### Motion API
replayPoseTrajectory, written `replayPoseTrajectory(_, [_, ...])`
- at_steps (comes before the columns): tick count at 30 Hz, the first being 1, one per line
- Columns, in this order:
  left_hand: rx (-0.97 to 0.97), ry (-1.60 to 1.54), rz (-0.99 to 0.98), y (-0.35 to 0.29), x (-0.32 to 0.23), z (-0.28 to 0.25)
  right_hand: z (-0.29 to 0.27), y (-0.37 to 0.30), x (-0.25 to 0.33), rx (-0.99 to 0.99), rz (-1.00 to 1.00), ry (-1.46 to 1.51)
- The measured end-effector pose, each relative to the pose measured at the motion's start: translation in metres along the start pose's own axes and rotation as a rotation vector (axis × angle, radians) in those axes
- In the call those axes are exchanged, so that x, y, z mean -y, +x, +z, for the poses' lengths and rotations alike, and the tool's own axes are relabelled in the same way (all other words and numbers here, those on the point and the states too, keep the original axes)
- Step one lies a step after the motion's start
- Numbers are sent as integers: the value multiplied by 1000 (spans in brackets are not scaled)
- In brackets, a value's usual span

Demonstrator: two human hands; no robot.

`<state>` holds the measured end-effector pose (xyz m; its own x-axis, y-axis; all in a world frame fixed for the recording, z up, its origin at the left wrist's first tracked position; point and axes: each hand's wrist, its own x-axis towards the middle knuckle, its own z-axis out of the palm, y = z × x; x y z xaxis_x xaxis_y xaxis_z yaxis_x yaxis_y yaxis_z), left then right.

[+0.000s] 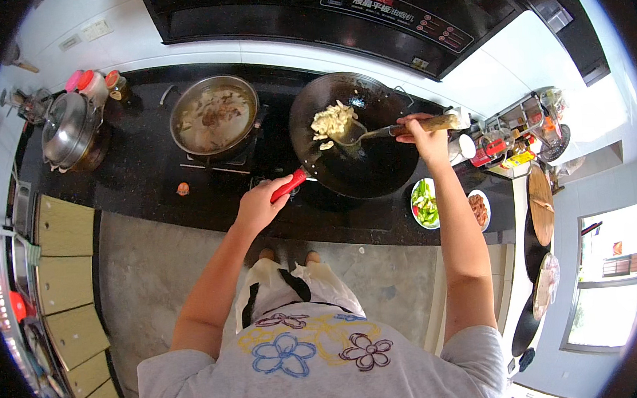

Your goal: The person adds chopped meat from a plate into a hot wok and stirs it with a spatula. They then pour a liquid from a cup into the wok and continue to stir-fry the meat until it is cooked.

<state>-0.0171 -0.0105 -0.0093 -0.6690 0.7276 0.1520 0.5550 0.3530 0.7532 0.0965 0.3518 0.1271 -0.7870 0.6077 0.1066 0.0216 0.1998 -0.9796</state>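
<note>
My left hand (259, 202) is closed around the red handle (289, 185) of a dark wok (375, 170) on the stove. In my right hand (429, 140) is a spatula (383, 131) with a long wooden handle, reaching into the wok from the right. Its blade rests low inside the wok, touching or just beside a heap of pale, cut food (333, 120). What kind of food this is I cannot tell. A small pale piece lies apart, just below the heap.
Left of the wok stands a wide pan (215, 143) of cloudy liquid with food. A lidded steel pot (72, 131) and jars (93, 87) are farther left. Plates of cut green peppers (425, 205) and brownish-red meat (479, 209) sit near my right forearm. A range hood (270, 12) overhangs the back.
</note>
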Motion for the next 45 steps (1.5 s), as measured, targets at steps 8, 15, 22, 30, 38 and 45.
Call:
replayPoseTrajectory(8, [-2,-2,24,3,0,1,25,8,-14,-99,-46,198])
replayPoseTrajectory(15, [-110,28,92,-1,12,9,2,-47,-10,-69,183,33])
replayPoseTrajectory(22, [-20,11,-15,-2,1,1,-13,-133,-37,-72,30,-5])
replayPoseTrajectory(30, [-5,4,22,1,2,0,-10,-94,-42,-106,92,43])
replayPoseTrajectory(38, [-46,-33,51,-4,6,5,-17,-55,93,5,302,-302])
replayPoseTrajectory(45, [0,-30,-12,-4,-10,4,18,-41,-1,-221,96,117])
